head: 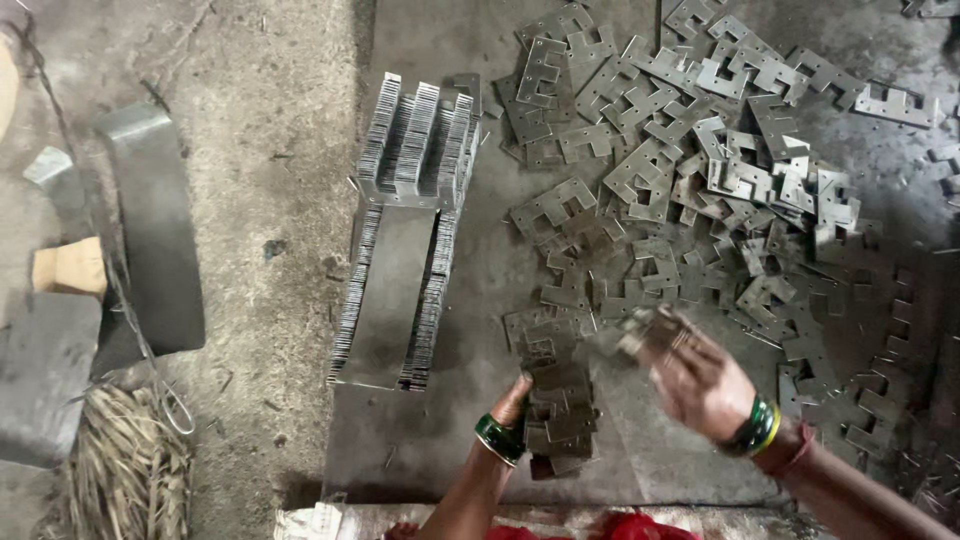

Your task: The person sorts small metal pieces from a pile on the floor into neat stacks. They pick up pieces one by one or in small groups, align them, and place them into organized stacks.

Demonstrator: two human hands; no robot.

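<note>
Two hands: left fingers (517,392) grip plate stack (558,415); right fingers (668,340) clutch blurred plate (640,333)

Nothing here in the way of packages, labels, signs or screens, as far as I can see. No printed wrappers, no stickers, no displays anywhere in the head view.
</note>
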